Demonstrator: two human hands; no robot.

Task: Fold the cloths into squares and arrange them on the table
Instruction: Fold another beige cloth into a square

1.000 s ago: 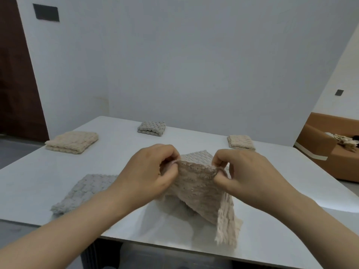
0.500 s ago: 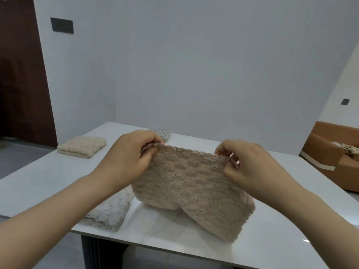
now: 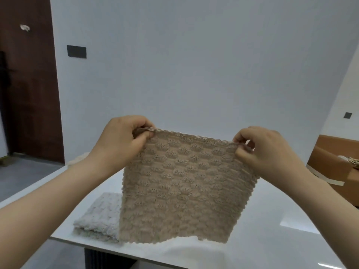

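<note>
A folded grey cloth (image 3: 100,216) lies on the white table (image 3: 272,239). The left hand (image 3: 122,144) pinches the beige cloth (image 3: 180,191) at its top left corner; the right hand (image 3: 266,150) pinches the top right, the cloth hanging spread between them above the table.

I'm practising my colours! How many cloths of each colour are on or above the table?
1 beige cloth, held up by the left hand and right hand
1 pale grey folded cloth on the table
1 cream cloth, just a sliver showing at the far edge
Total: 3
</note>
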